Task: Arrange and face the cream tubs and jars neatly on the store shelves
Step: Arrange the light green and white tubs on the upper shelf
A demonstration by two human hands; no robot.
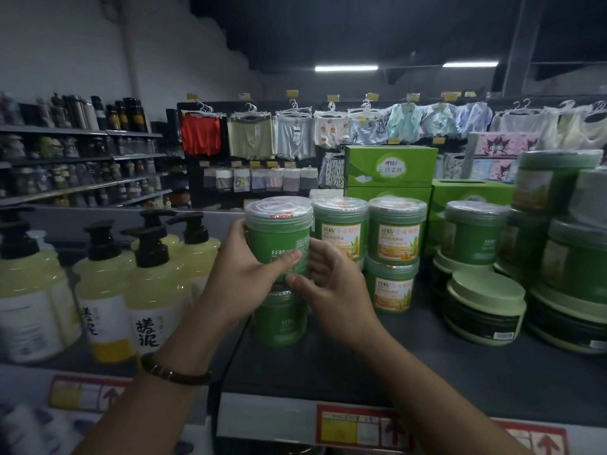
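Observation:
A green cream tub (278,234) with a clear lid stands on top of another green tub (280,318) on the dark shelf (377,366). My left hand (244,267) grips the upper tub from the left, thumb across its label. From the right, my right hand (328,284) holds the same tub low down, thumb near its base. Right beside it stand two stacks of matching tubs, their orange labels facing front (340,231) (396,234). Further right sit another green tub (473,234) and a wide pale-green jar (484,307).
Yellow pump bottles (151,290) crowd the shelf to the left. Green boxes (389,169) stand behind the tubs. More green tubs and flat jars (571,274) pile at the far right. Red price tags (358,428) run along the shelf's front edge.

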